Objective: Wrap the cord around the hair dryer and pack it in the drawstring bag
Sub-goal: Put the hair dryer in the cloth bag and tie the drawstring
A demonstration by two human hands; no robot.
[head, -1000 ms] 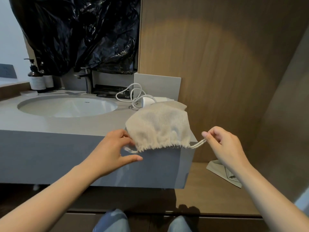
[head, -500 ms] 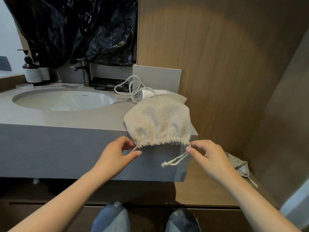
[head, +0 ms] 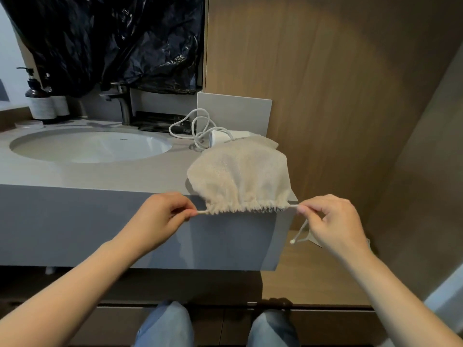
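I see left hand (head: 160, 216), right hand (head: 330, 221) each pinching 1 string (head: 201, 212) of cream cloth drawstring bag (head: 240, 179) | I judge it limp, light; best held at gathered mouth.

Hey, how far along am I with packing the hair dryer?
Nothing looks finished yet. The hair dryer lies on the counter behind the bag, its cord in loose loops. The left hand and right hand pinch the drawstring at the gathered mouth. Left: wrapping the cord, bagging the dryer.

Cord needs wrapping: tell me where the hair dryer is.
Head view, centre-right: the hair dryer lies on the counter behind the drawstring bag, right of the sink.
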